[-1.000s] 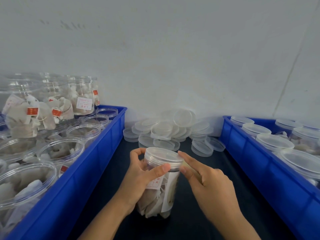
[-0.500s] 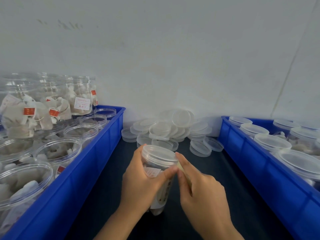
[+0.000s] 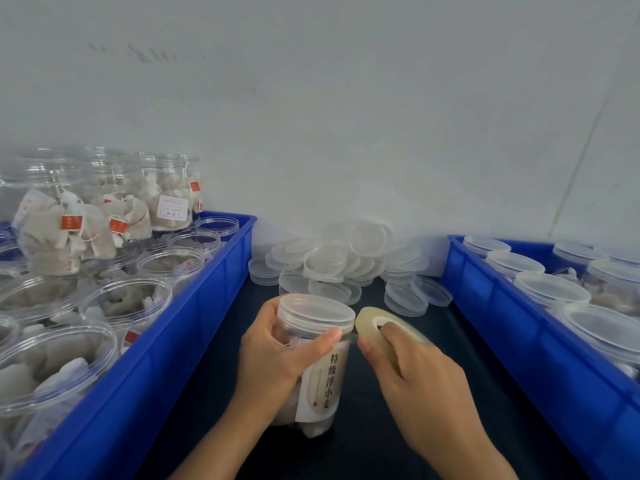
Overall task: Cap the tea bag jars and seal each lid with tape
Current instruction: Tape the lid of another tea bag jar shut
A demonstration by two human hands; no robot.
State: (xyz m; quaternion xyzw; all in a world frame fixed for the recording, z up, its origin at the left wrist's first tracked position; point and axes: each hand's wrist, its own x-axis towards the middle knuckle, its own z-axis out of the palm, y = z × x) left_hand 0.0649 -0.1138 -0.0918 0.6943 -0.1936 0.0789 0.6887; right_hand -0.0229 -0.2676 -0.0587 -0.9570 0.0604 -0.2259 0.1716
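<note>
Since the earlier frame the right hand [image 3: 419,379] has drawn back from the jar [image 3: 311,362], exposing the tape roll [image 3: 384,327] it grips — the roll sits just right of the lid [image 3: 315,311]. A strip seems to bridge roll and jar. The left hand [image 3: 277,355] grips the capped jar, upright on the dark bench [image 3: 398,445] between two blue bins [image 3: 180,327].

— Where's the jar [image 3: 313,362]?
— Standing on the dark table, capped with a clear lid [image 3: 317,311], label facing right.
— And the tape roll [image 3: 384,332]?
— Just beside the lid; a strip possibly reaches the jar.
</note>
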